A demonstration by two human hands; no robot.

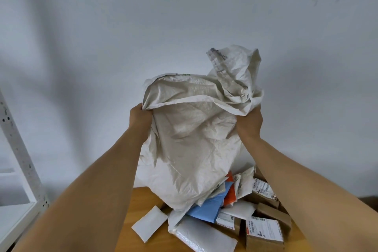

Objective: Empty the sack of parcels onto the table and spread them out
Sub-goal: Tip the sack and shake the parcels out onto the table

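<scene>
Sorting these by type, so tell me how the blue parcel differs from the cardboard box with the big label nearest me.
The blue parcel is a soft flat mailer, half under the sack; the cardboard box is rigid, brown and uncovered. The box shows a white label; the parcel shows none. Both lie on the table.
</scene>
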